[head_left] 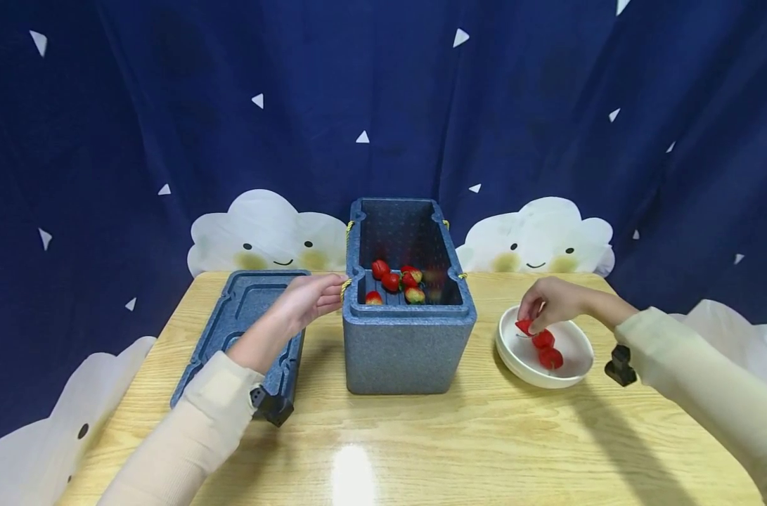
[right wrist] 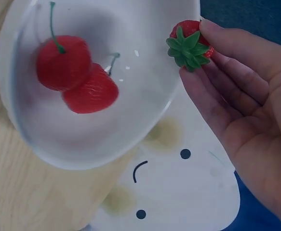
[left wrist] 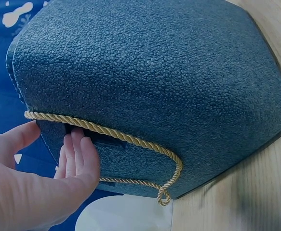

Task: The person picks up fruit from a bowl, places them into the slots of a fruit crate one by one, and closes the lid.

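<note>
My right hand (head_left: pixel 552 299) pinches a red strawberry (right wrist: pixel 187 44) with green leaves between thumb and fingers, over the inner edge of the white bowl (head_left: pixel 514 362). Two red cherries (right wrist: pixel 63 62) with green stems lie against each other in that bowl. On the left side of the blue-grey foam box (head_left: pixel 408 358), my left hand (left wrist: pixel 44 178) rests with its fingertips at a dark recess beside the yellow rope (left wrist: pixel 150 144) and its thumb near the box edge. Several strawberries (head_left: pixel 391 282) lie on the floor of the lidless box.
The blue-grey lid (head_left: pixel 234 309) lies flat on the wooden table (head_left: pixel 434 450), left of the box and partly behind my left forearm. A dark blue curtain (head_left: pixel 307 70) with white cloud shapes (head_left: pixel 544 232) hangs behind the table.
</note>
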Available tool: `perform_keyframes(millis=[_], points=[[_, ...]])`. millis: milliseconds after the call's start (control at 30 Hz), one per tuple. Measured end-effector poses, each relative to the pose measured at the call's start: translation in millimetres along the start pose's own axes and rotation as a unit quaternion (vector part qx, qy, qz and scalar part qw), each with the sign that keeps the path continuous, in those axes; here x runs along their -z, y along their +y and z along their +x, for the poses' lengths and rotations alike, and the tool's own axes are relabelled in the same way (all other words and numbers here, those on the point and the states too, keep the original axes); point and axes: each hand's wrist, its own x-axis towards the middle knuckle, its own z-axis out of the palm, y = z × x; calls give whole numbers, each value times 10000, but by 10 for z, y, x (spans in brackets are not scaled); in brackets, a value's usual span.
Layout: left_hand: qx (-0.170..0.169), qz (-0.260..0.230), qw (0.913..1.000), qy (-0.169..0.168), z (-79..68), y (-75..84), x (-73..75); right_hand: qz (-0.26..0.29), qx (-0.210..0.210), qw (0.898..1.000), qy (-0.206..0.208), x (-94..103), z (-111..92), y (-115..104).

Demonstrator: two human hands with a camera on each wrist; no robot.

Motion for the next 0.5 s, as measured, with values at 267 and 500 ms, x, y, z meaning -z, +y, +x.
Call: perform_keyframes(millis=[267,500], points=[[-27,-25,10000,-43,1,-12,1,-65,20,9999,101,163,37,-40],[-31,-19,10000,-48,-18,5,1,-134,-44,9998,121,332,75,-193]])
